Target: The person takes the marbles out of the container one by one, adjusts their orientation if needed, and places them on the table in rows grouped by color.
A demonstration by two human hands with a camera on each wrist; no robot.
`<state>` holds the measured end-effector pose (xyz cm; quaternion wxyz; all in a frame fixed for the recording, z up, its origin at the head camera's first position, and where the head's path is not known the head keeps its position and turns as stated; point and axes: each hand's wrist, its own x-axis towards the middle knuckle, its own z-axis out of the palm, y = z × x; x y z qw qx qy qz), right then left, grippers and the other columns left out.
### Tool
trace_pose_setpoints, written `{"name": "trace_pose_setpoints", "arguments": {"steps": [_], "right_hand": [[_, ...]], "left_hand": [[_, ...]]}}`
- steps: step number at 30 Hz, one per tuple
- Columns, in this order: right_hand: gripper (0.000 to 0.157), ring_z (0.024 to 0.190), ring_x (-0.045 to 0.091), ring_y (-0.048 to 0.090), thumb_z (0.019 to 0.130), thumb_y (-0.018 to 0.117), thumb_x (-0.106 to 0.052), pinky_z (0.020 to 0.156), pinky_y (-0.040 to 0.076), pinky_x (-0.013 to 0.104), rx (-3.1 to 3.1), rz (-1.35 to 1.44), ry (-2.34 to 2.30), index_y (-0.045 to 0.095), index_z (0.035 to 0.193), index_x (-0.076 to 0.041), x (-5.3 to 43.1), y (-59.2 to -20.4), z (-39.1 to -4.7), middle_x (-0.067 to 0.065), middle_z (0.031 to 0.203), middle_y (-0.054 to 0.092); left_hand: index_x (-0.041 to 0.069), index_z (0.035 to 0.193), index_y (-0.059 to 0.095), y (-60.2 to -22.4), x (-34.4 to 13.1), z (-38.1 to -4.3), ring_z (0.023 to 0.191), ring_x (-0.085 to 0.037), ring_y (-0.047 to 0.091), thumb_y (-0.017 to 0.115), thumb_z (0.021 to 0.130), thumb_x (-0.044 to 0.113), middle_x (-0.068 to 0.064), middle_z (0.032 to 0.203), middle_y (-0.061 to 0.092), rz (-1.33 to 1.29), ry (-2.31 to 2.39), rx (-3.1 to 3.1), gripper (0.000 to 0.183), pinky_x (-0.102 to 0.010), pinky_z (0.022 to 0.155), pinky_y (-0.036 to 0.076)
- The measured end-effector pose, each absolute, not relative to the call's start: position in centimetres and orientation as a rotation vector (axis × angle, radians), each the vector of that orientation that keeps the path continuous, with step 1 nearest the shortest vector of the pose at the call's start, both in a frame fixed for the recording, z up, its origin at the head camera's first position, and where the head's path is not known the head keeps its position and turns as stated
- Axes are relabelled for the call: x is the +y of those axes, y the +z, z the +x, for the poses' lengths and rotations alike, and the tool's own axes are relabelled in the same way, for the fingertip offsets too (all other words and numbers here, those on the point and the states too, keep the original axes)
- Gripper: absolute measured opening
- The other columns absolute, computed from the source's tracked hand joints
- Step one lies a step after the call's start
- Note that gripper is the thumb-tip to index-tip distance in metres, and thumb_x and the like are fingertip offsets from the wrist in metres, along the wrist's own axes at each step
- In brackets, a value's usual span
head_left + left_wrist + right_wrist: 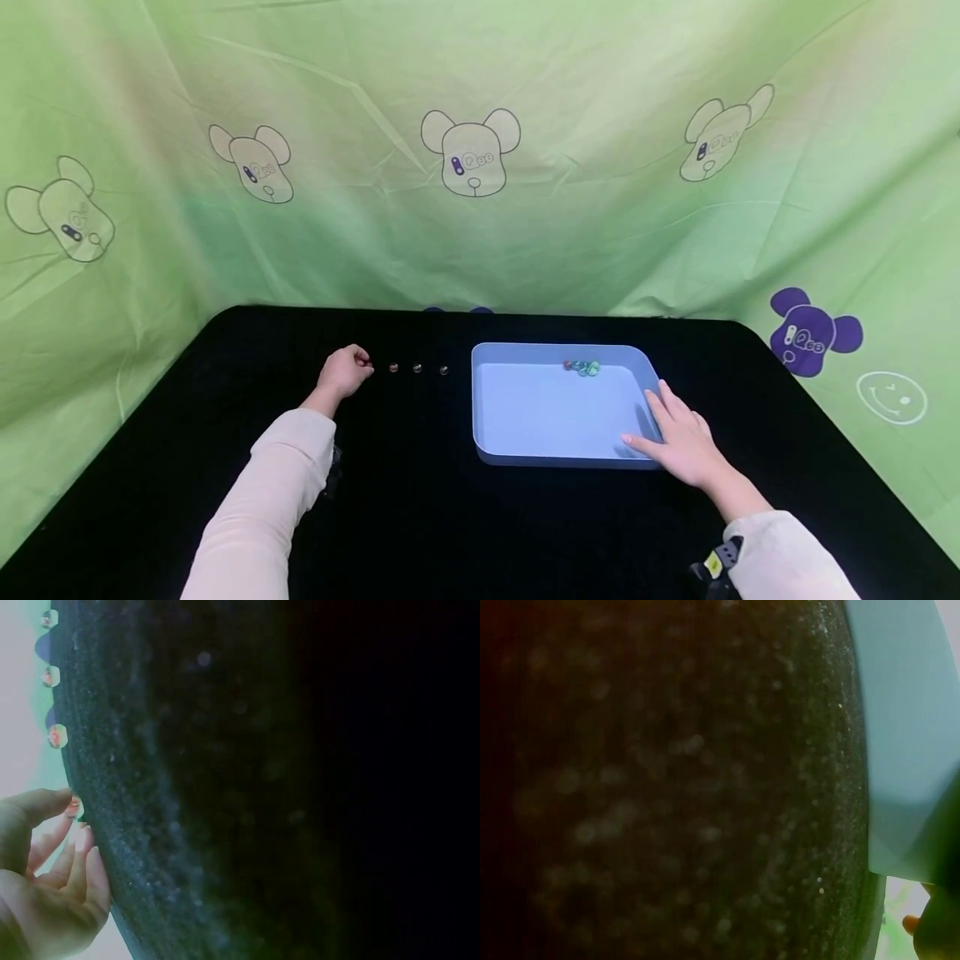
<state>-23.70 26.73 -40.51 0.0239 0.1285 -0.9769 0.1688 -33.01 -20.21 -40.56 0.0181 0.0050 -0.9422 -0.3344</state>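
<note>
Thumb and fingertips of my left hand (345,372) pinch a clear glass marble with orange inside (74,808), seen between them in the left wrist view. To the right of that hand, three more marbles stand in a spaced row on the black cloth: an orange one (393,367), a middle one (417,367) and a far one (443,370). My right hand (682,437) lies with fingers spread over the right rim of a shallow blue tray (555,417). Inside the tray, several green marbles (592,367) and a reddish one (567,365) cluster near the back wall.
A black cloth (480,533) covers the table, with rounded far corners. Behind and at both sides hangs a green curtain (360,233) printed with bear heads. Dark devices are strapped at both wrists, the right one (720,562) bearing a yellow label.
</note>
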Motion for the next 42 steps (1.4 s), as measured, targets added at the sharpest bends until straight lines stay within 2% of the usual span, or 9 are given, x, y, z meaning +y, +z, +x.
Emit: {"name": "trace_pose_setpoints", "arguments": {"steps": [12,23,36,39,40,42], "right_hand": [[0.083,0.122,0.043,0.010,0.080,0.051,-0.049,0.089,0.011,0.060,-3.028,0.403,0.533,0.022,0.131,0.010,26.9,-40.5,-23.6,0.029,0.137,0.006],[0.083,0.122,0.042,0.010,0.080,0.052,-0.048,0.088,0.011,0.060,-3.018,0.403,0.527,0.023,0.130,0.011,27.0,-40.4,-23.5,0.029,0.137,0.008],[0.084,0.122,0.043,0.010,0.079,0.051,-0.050,0.089,0.010,0.059,-3.021,0.398,0.539,0.022,0.130,0.011,26.9,-40.5,-23.6,0.029,0.137,0.008],[0.084,0.123,0.043,0.010,0.079,0.051,-0.050,0.089,0.010,0.059,-3.022,0.399,0.542,0.022,0.130,0.011,26.9,-40.6,-23.6,0.029,0.137,0.008],[0.084,0.123,0.042,0.010,0.079,0.051,-0.050,0.089,0.010,0.059,-3.021,0.399,0.540,0.022,0.130,0.011,26.8,-40.6,-23.6,0.029,0.137,0.008],[0.084,0.123,0.042,0.010,0.079,0.051,-0.050,0.089,0.011,0.059,-3.019,0.401,0.534,0.022,0.130,0.011,26.8,-40.6,-23.6,0.028,0.137,0.008]], "left_hand": [[-0.005,0.101,0.053,-39.5,-20.2,-31.6,0.090,-0.031,0.052,0.056,0.082,0.010,-0.019,0.097,0.056,0.036,-1.261,-2.813,0.025,-0.039,0.076,0.041],[-0.005,0.102,0.054,-39.0,-18.9,-30.7,0.086,-0.028,0.052,0.055,0.082,0.007,-0.015,0.092,0.056,-0.019,-1.480,-2.675,0.023,-0.036,0.073,0.041],[-0.003,0.102,0.054,-38.2,-15.0,-30.0,0.082,-0.021,0.053,0.058,0.081,0.009,-0.009,0.093,0.057,-0.181,-1.672,-2.647,0.024,-0.031,0.071,0.043],[-0.002,0.103,0.055,-38.0,-14.2,-29.8,0.082,-0.020,0.053,0.058,0.082,0.010,-0.008,0.094,0.057,-0.220,-1.697,-2.655,0.024,-0.034,0.074,0.043],[-0.001,0.103,0.055,-38.0,-14.0,-29.7,0.082,-0.020,0.053,0.058,0.082,0.010,-0.007,0.093,0.057,-0.233,-1.708,-2.652,0.024,-0.036,0.081,0.039],[-0.002,0.102,0.055,-37.9,-13.5,-29.6,0.082,-0.019,0.053,0.058,0.082,0.009,-0.007,0.093,0.057,-0.268,-1.722,-2.642,0.024,-0.038,0.083,0.036]]}}
